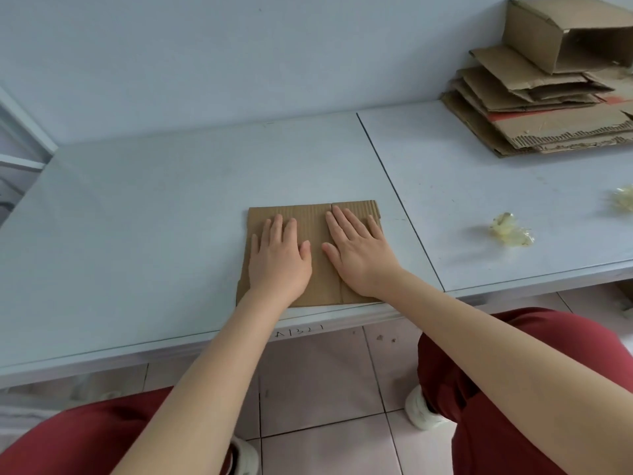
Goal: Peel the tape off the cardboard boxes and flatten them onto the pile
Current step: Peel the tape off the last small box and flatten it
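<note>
pressing flattened cardboard box (310, 221) at near table (137, 234) edge: left hand (279, 257) and right hand (358, 253) side by side, palms down, fingers straight. cardboard pile (534, 114) far right, unflattened box (561, 32) on top. tape wads (510, 229) near right.

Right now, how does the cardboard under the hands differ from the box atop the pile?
The cardboard lies flat at the table's front edge; the box sits hollow on the pile, far right. Left hand and right hand press the cardboard; the box is untouched. Both are brown corrugated board.
</note>
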